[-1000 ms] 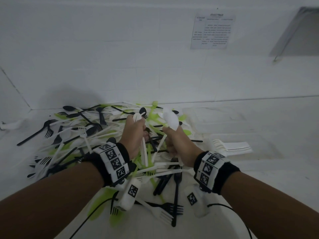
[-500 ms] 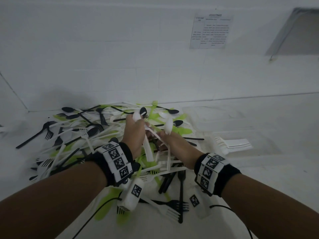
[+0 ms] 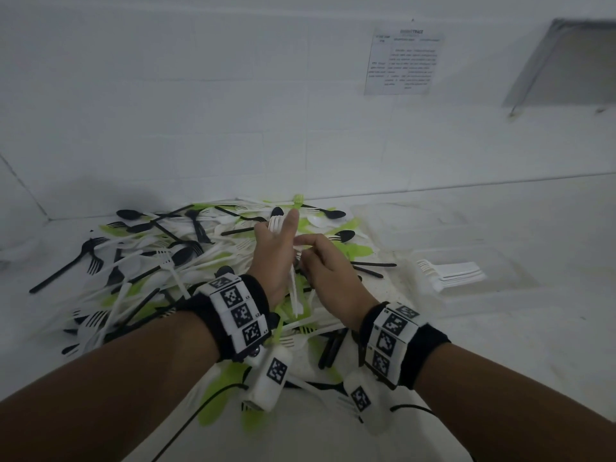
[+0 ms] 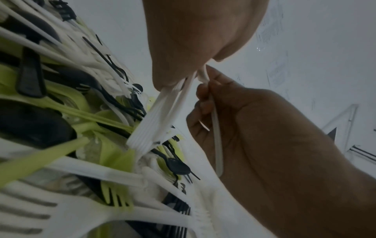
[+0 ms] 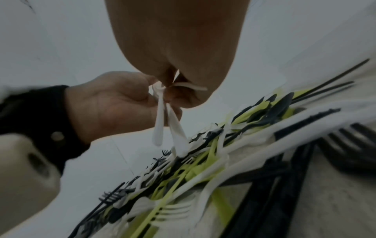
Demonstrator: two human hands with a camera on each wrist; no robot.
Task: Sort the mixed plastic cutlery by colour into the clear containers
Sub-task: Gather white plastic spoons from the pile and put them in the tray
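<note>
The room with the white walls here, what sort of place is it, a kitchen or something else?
Probably a bare test or recording room, not a kitchen. A plain white surface meets blank white walls, a printed sheet is taped up, and both hands wear wristbands with coded markers over a pile of plastic cutlery.

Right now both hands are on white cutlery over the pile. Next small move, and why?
Probably pass the white piece pinched by the right hand into the left hand, joining the white bundle gripped there. The hands nearly touch, both hold only white, and stacked white forks already lie in the clear container to the right, so one carry would do.
</note>
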